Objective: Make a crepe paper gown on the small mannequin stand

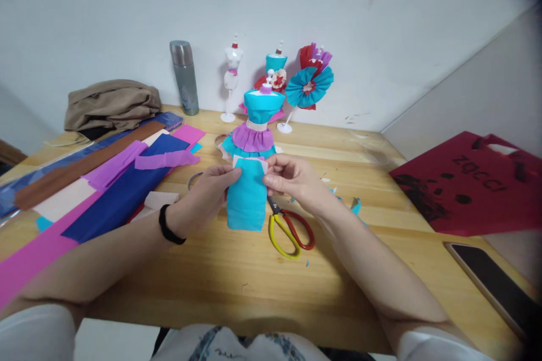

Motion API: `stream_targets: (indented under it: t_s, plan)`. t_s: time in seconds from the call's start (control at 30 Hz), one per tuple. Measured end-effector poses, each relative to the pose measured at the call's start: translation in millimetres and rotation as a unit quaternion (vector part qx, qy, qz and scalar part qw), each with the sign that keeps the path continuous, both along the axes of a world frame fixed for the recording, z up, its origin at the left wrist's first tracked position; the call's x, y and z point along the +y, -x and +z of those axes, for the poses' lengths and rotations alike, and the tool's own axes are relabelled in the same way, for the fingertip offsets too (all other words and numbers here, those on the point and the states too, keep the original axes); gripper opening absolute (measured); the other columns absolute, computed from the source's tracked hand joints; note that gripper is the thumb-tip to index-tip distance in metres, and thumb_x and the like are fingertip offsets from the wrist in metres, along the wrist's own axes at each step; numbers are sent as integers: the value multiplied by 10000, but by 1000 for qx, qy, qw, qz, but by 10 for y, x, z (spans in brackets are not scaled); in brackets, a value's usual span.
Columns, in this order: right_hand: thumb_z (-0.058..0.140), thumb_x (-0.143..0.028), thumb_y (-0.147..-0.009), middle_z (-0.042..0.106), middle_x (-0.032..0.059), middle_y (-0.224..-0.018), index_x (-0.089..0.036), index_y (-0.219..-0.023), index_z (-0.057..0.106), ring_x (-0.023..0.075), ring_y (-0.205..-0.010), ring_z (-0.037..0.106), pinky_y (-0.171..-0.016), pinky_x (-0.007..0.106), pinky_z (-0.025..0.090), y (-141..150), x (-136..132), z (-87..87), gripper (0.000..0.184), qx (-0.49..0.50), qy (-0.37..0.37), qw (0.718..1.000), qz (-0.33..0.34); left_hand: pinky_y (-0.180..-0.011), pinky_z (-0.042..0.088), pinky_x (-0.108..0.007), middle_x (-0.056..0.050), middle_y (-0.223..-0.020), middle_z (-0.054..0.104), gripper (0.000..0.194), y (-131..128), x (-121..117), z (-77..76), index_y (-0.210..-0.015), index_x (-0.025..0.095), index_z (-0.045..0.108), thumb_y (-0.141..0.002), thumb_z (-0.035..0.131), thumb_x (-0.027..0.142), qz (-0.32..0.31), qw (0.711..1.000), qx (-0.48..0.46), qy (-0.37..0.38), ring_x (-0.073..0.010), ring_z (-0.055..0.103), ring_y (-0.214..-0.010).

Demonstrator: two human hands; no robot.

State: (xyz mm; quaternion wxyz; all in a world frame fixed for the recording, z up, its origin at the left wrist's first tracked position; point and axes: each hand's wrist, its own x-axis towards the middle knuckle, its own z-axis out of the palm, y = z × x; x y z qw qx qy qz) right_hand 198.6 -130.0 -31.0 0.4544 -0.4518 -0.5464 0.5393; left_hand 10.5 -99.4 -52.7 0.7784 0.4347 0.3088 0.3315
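Between my two hands is a turquoise crepe paper piece (248,200), with a pale strip along its top edge. My left hand (212,187) pinches its left side, thumb on the front. At the upper right edge, my right hand (292,176) pinches it between thumb and fingers. Just behind stands a small mannequin (263,102) in a turquoise top, pale waistband and layered purple and turquoise skirt; the held paper hides part of its lower end. Scissors (290,231) with one yellow and one red handle lie below my right hand, blades partly hidden.
Crepe paper sheets (127,192) in several colours cover the left. Along the wall are a thermos (184,79), brown cloth (112,104), a bare mannequin (232,70) and a mannequin with a turquoise paper fan (309,87). At right are a red bag (470,180) and a phone (491,282).
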Motion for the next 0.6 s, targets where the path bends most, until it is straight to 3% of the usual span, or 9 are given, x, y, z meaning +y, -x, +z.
stream_targets:
  t_s: [0.23,0.43,0.6]
  plan:
    - [808,-531,-631,528,-55,-534,-208,-712,559,86,-457,471,-464,237,382,6,6,-7,416,-27,-17,999,-36,-629,538,-252,-44,-679,668,307,-23,-14,27,-711,123,661,-761,787,398,-7,1000,2,14,-140,635,-627]
    - [798,-524,-646,483,-43,-540,-220,-621,476,105,-498,439,-474,253,354,-26,14,-87,443,-111,-48,991,-54,-632,552,-269,-47,-693,701,362,-37,-28,41,-737,130,713,-624,881,430,-4,1000,4,30,-148,632,-620]
    - [743,-510,-699,480,-35,-533,-218,-580,468,107,-488,427,-473,261,331,-41,34,-141,418,-144,-56,987,-54,-586,531,-256,-52,-685,694,311,-46,-32,73,-695,142,683,-742,801,426,7,999,4,36,-145,617,-609]
